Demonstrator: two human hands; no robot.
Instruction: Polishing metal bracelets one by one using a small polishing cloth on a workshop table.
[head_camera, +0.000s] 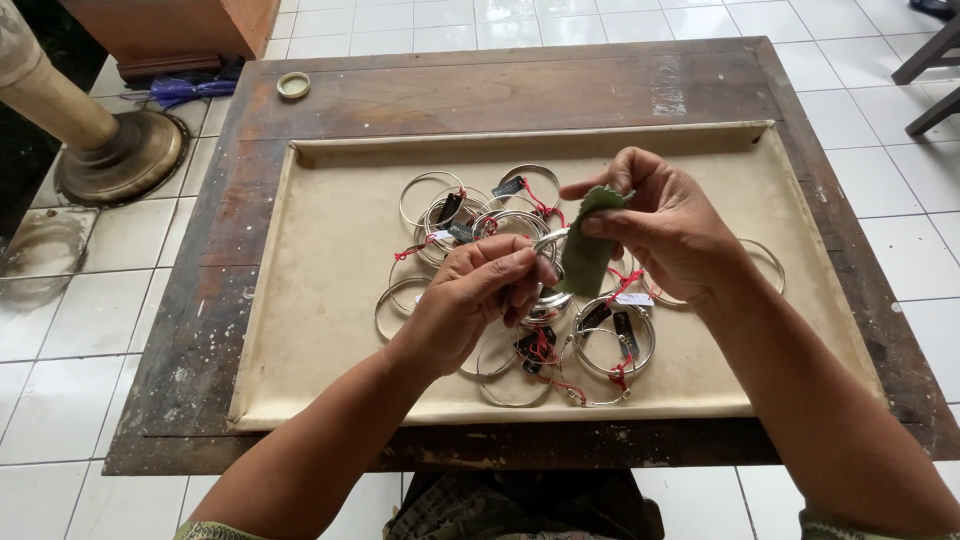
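Observation:
My left hand grips a silver bangle above the beige tray. Pinched in my right hand is a small green cloth, which hangs against the bangle. Beneath both hands lie several silver bangles, each tied with red string and a small dark tag. More bangles lie behind my left hand. The tray rests on a worn wooden table.
A small round lid sits near the table's far left corner. A turned wooden post on a round base stands on the white tiled floor to the left. Dark chair legs show at the top right.

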